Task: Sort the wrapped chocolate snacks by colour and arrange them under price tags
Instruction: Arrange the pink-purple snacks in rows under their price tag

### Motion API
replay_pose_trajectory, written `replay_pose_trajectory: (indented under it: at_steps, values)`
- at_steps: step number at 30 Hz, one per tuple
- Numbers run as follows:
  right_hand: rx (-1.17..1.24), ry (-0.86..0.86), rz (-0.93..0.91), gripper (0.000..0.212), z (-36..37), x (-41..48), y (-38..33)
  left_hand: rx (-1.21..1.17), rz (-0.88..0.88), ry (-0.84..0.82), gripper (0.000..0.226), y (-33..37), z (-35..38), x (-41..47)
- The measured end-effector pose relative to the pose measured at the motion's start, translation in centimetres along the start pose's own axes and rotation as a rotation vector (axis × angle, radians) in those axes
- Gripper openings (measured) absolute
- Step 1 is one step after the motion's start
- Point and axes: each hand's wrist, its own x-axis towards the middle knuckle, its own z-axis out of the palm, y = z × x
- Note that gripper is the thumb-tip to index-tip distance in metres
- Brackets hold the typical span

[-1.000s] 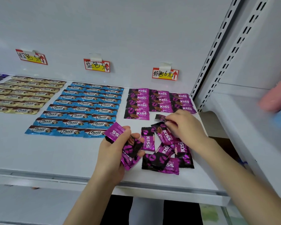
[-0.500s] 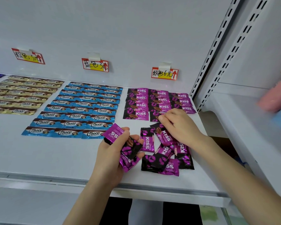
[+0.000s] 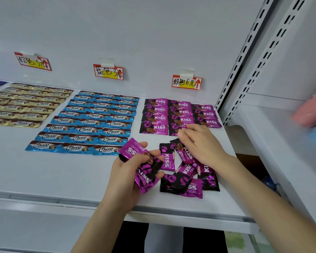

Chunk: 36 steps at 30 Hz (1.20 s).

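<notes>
White shelf [image 3: 44, 176] holds gold bars [image 3: 26, 106], blue bars [image 3: 91, 123], purple rows [image 3: 181, 114], purple heap [image 3: 182, 181].

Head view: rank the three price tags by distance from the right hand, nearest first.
From the right hand:
1. 6-yuan tag: rightmost, just beyond the hand.
2. 3-yuan tag: middle, off to the hand's left.
3. 5-yuan tag: far left.

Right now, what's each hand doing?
Left hand: grips several purple-and-black foil Kiss packets.
Right hand: pinches a purple foil Kiss packet in the front row.
</notes>
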Motion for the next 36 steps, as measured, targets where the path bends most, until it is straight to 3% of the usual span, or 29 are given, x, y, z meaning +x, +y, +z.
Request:
replay_pose_trajectory:
  at_steps: [12,17,20,22,25,31,36]
  values:
    - [0.007,-0.008,-0.008,0.042,-0.6,0.0,-0.1,0.135,0.033,0.019,0.014,-0.2,0.1,-0.2]
    - [0.471,0.089,0.02,0.025,-3.1,-0.8,-2.7,0.177,0.053,-0.02,0.021,-0.1,0.8,-0.4]
    - [0.751,-0.065,-0.026,0.011,-4.9,-2.1,-4.9,0.245,0.093,-0.088,0.013,-0.2,1.6,-0.4]
    - [0.814,-0.119,-0.06,0.012,-5.4,-2.8,-5.9,0.292,0.109,-0.141,0.015,-0.2,2.2,-0.6]
    - [0.881,-0.053,-0.049,0.009,-5.8,-3.2,-6.2,0.265,0.081,-0.161,0.015,-0.3,2.6,-0.9]
    - [1.098,-0.055,0.014,0.004,-6.6,-3.7,-5.0,0.08,-0.241,-0.24,0.045,0.2,3.1,-1.6]
    - [1.295,-0.113,0.042,0.015,-6.9,-4.6,-4.0,-0.032,-0.12,-0.226,0.03,0.4,3.6,-1.6]
